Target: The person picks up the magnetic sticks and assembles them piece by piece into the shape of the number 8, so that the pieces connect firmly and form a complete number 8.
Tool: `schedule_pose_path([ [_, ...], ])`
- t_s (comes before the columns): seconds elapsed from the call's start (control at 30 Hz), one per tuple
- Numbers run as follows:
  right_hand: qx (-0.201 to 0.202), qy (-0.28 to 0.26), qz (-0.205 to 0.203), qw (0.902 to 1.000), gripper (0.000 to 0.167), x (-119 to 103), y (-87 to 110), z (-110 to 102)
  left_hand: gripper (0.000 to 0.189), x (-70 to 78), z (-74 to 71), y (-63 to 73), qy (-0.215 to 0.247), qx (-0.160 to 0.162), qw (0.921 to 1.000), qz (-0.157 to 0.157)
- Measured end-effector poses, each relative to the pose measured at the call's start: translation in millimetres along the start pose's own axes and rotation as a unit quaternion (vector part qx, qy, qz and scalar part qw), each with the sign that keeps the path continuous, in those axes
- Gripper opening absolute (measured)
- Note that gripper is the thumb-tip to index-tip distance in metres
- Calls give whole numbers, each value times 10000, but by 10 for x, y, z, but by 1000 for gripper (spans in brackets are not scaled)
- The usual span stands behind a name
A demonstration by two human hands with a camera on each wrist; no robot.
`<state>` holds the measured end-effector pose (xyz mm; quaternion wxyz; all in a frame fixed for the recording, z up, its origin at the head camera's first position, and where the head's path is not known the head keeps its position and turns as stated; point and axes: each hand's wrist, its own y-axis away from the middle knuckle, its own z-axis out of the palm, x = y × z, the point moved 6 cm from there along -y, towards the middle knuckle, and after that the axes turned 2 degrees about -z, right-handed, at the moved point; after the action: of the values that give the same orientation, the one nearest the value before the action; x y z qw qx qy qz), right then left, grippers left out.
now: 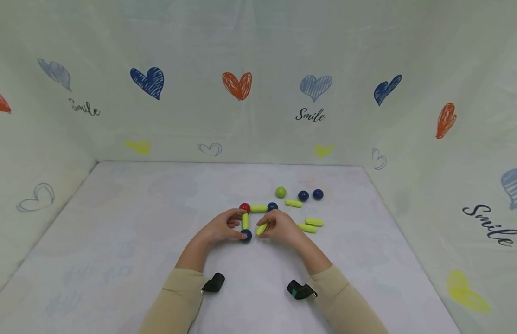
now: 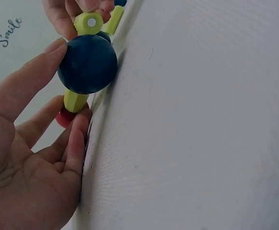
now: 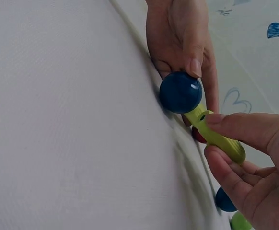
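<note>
Rod [image 1: 261,228], pinched in your right hand [image 1: 280,226], lies just right of the blue ball [image 1: 247,237] nearest you, long axis slanting away rightward; your left hand [image 1: 220,227] pinches that ball, fingers by the red ball [image 1: 244,207].

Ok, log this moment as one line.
left hand: holds ball-and-rod frame; right hand: pinches yellow rod; yellow rod: apart from nearest blue ball

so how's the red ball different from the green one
The red ball has two yellow-green sticks meeting at it, while the green ball stands apart with none attached. In the head view, the left hand partly covers the red ball, while the green ball shows whole. The red ball is nearer the person than the green ball. Both are round and similar in size.
</note>
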<state>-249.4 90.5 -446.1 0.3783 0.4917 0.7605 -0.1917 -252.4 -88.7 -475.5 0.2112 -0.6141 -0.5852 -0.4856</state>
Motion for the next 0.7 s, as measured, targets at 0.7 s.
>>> schedule_pose_path([
  [0.7,813,-758,482,9926,14,133,162,35,70,17,4,2,81,-42,9999,58],
])
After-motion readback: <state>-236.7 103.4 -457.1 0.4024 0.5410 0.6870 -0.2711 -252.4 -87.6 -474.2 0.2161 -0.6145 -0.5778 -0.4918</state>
